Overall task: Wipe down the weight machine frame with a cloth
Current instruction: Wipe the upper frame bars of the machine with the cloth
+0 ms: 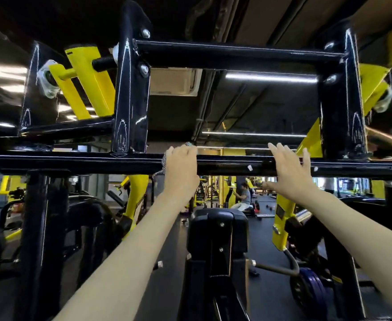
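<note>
Two bare forearms come up from the bottom edge, one per side. Nearest, between them: one black padded backrest block (218, 230), two screw heads on its face. Low right: one blue round weight plate (310, 286), with one curved chrome handle (278, 267) just above it.

At hand level, one long glossy black horizontal frame tube (74, 162) spans the full width. Left hand (181, 169) is on it, fingers curled over the top, gripping one checked black-and-white cloth (164, 161) against the tube. The cloth pokes out at the hand's left edge and again at the fingertips; the rest is hidden under the palm. Right hand (287, 172) is well apart to the right on the same tube. Its fingers are straight and spread, laid flat against the tube, holding nothing.

Above the tube stand two black box-section uprights: left upright (130, 100) and right upright (343, 107), two bolt heads visible on each. One thinner black top crossbar (236, 54) joins them. Two yellow lever arms, one outboard of each upright: left yellow arm (90, 84), right yellow arm (373, 89).

Further back: one seated person in a grey top (244, 196) on another machine, with more yellow-and-black machines around. Ceiling: one square beige air-con cassette (174, 82). Two white strip lights show between the uprights.
</note>
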A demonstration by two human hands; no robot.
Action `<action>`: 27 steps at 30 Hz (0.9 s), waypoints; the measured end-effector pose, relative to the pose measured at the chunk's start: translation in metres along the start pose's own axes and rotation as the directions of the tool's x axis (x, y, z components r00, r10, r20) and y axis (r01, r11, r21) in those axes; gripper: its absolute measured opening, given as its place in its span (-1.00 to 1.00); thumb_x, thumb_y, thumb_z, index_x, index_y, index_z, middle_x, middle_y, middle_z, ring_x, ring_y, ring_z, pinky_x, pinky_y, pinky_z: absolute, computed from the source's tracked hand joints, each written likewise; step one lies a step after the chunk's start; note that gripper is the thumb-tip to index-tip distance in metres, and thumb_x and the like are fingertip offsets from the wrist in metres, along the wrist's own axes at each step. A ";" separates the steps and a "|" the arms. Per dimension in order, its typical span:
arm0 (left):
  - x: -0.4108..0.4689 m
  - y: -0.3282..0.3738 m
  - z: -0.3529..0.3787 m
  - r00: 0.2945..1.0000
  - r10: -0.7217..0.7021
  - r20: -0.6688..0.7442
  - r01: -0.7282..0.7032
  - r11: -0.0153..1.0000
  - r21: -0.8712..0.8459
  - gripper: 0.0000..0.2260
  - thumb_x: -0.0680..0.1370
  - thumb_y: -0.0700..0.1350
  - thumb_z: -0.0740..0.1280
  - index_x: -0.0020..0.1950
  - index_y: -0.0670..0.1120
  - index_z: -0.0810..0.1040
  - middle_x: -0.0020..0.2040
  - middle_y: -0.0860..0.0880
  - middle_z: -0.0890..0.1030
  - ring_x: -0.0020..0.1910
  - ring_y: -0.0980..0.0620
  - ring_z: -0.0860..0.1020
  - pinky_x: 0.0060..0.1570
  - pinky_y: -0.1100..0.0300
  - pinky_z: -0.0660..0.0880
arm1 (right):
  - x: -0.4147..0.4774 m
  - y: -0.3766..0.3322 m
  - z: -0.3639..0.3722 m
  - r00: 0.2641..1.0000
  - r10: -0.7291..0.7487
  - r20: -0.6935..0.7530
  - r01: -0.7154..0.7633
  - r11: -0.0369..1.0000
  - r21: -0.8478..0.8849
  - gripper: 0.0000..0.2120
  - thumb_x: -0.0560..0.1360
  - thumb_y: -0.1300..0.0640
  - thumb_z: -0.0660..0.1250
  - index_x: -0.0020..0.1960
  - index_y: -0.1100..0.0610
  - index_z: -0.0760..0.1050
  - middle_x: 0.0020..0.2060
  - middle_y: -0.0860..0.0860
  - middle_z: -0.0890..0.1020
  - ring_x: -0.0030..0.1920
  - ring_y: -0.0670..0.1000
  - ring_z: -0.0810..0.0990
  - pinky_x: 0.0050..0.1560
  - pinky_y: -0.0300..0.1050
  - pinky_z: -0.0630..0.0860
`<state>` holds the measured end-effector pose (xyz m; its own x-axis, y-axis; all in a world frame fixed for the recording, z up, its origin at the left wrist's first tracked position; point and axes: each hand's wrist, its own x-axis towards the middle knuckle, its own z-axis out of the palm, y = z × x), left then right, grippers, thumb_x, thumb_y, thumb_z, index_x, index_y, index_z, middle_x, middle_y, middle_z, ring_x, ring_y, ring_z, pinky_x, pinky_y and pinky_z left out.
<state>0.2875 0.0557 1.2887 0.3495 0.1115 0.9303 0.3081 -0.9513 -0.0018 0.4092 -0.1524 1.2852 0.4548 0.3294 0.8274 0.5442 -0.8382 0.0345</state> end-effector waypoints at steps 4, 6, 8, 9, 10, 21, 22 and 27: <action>-0.010 0.079 0.025 0.976 0.219 -0.008 -0.212 0.934 -0.286 -0.40 0.41 -0.38 0.35 0.42 -0.11 0.32 0.36 -0.02 0.37 0.37 0.00 0.29 0.41 0.13 0.18 | 0.001 0.020 0.003 1.000 -0.013 0.010 0.013 1.000 0.019 -0.17 0.45 -0.08 0.43 0.54 0.09 0.05 0.49 0.04 0.21 0.53 0.03 0.07 0.46 0.13 -0.30; -0.012 0.092 0.024 0.952 0.303 0.046 -0.277 0.915 -0.294 -0.27 0.42 -0.45 0.28 0.53 -0.09 0.15 0.52 -0.02 0.20 0.51 0.03 0.11 0.48 0.20 -0.05 | 0.003 0.028 0.007 0.998 -0.064 -0.013 0.064 0.998 0.013 -0.27 0.45 -0.08 0.42 0.49 0.08 0.16 0.40 0.00 0.33 0.49 0.02 0.18 0.46 0.12 -0.31; -0.011 0.074 0.022 0.968 0.250 0.027 -0.231 0.929 -0.290 -0.28 0.41 -0.49 0.26 0.52 -0.06 0.21 0.49 0.03 0.26 0.49 0.05 0.16 0.43 0.26 -0.05 | 0.006 0.036 0.008 0.990 -0.136 -0.024 0.136 0.990 -0.029 -0.33 0.46 -0.10 0.41 0.46 0.07 0.22 0.33 -0.03 0.42 0.42 0.00 0.30 0.47 0.13 -0.29; -0.011 0.060 0.022 0.985 0.172 -0.034 -0.175 0.948 -0.266 -0.33 0.39 -0.48 0.29 0.46 -0.06 0.32 0.41 0.03 0.38 0.43 0.03 0.27 0.42 0.24 0.05 | 0.009 0.040 0.008 0.986 -0.166 -0.022 0.165 0.985 -0.042 -0.33 0.46 -0.11 0.40 0.46 0.06 0.23 0.30 -0.04 0.45 0.40 0.00 0.35 0.48 0.13 -0.28; -0.010 0.046 0.024 0.991 0.076 -0.109 -0.098 0.974 -0.207 -0.40 0.37 -0.47 0.31 0.36 -0.07 0.42 0.28 0.02 0.48 0.32 -0.01 0.39 0.39 0.19 0.18 | 0.012 0.044 0.007 0.983 -0.185 -0.019 0.184 0.982 -0.034 -0.35 0.46 -0.12 0.40 0.45 0.05 0.25 0.28 -0.05 0.49 0.37 -0.01 0.39 0.48 0.12 -0.26; 0.008 0.137 0.057 0.989 0.146 -0.030 -0.149 0.954 -0.261 -0.46 0.30 -0.46 0.33 0.22 -0.10 0.43 0.15 -0.04 0.50 0.16 -0.06 0.45 0.20 0.02 0.43 | 0.026 0.062 0.013 0.955 -0.274 -0.113 0.271 0.962 -0.038 -0.68 0.49 -0.06 0.38 0.17 0.04 0.47 -0.01 -0.06 0.62 0.10 0.03 0.57 0.49 0.11 -0.11; 0.006 0.115 0.059 0.993 0.118 -0.027 -0.121 0.956 -0.266 -0.44 0.29 -0.47 0.31 0.23 -0.10 0.40 0.16 -0.05 0.48 0.19 -0.11 0.44 0.19 -0.02 0.45 | 0.026 0.063 0.014 0.953 -0.279 -0.115 0.277 0.960 -0.033 -0.69 0.50 -0.06 0.38 0.16 0.05 0.46 -0.02 -0.05 0.61 0.09 0.03 0.57 0.49 0.10 -0.10; -0.009 0.111 0.069 0.926 -0.303 -0.225 0.243 0.935 -0.258 -0.30 0.36 -0.53 0.29 0.44 -0.11 0.32 0.42 -0.06 0.36 0.47 -0.09 0.22 0.52 0.01 -0.02 | 0.021 0.062 0.015 0.948 -0.281 -0.146 0.282 0.959 -0.014 -0.71 0.52 -0.02 0.36 0.16 0.09 0.43 -0.03 -0.03 0.59 0.08 0.03 0.55 0.51 0.06 -0.06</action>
<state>0.3791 -0.0309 1.2549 0.0308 0.3267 0.9446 0.1450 -0.9365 0.3192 0.4637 -0.1908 1.2965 0.1751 0.4844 0.8572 0.6405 -0.7172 0.2745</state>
